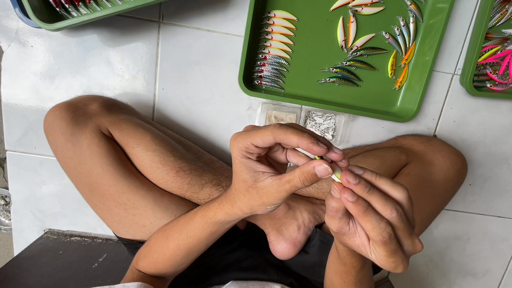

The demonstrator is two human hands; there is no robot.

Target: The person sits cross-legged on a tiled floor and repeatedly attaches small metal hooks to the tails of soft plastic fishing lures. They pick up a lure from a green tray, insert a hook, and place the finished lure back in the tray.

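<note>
Both hands, left hand (269, 168) & right hand (367, 216), pinch 1 lure (330, 166); 3 trays (339, 99).

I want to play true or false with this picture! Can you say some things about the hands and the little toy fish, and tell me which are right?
1. Both hands, left hand and right hand, pinch one small lure. True.
2. The middle green tray is round. False: rectangular.
3. The person sits cross-legged on white tiles. True.
4. The small clear boxes sit inside the tray. False: on the floor beside it.
</note>
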